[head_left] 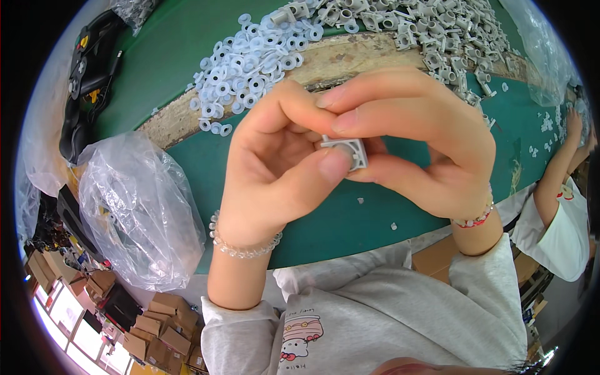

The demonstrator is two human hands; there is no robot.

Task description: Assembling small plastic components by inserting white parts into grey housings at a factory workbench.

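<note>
Above the green table, both my hands meet at a small grey plastic fitting [359, 152] with a square, ribbed base. My left hand [269, 156] grips it, the thumb pressed across its face. My right hand [431, 131] closes on it from the other side, thumb below and fingertips touching my left index finger. Part of the fitting is hidden behind my fingers. Beyond my left hand lies a heap of translucent whitish washers [250, 65], some with dark centres. A large pile of similar grey fittings [437, 31] spreads behind my right hand.
A worn wooden strip [337, 59] crosses the green table [300, 231]. A clear plastic bag [140, 212] sits at the left edge, near black cabled devices [84, 81]. Another person's arm [556, 169] works at far right beside small white pieces [547, 122]. Cardboard boxes [162, 331] stand at lower left.
</note>
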